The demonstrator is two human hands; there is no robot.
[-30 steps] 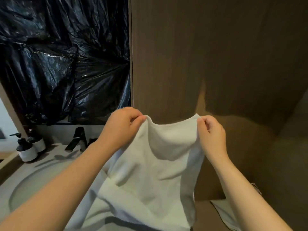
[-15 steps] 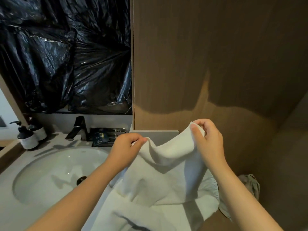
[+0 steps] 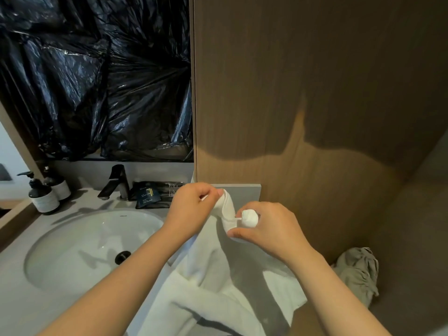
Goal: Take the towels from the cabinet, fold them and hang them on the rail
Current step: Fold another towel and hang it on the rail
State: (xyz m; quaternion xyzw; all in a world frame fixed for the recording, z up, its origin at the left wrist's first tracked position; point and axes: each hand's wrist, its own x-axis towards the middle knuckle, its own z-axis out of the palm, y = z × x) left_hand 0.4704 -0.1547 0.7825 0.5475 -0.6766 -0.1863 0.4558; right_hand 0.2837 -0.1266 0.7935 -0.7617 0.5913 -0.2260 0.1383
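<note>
Corners of the soft white terry towel (image 3: 213,287) are pinched between curled fingers of the left hand (image 3: 191,212) and right hand (image 3: 266,229), close together above the grey stone counter (image 3: 19,306); light, limp cloth is judged to sag, so hems should be gripped

The room was dim, with one warm light falling in from the near side of the sink (image 3: 72,251). Right of the sink, the wood panel (image 3: 315,93) was dark across its upper part and amber lower down, the two split by a soft, wavy shadow edge. Above the sink, the black plastic sheet (image 3: 97,81) threw back small cold glints. Soft grey shadows lay inside the basin. Just right of the sink, the towel (image 3: 218,282) was the brightest thing, its rolled tip washed out to plain white. Far right of the sink, straight edges bowed with wide-angle distortion and detail went soft.
</note>
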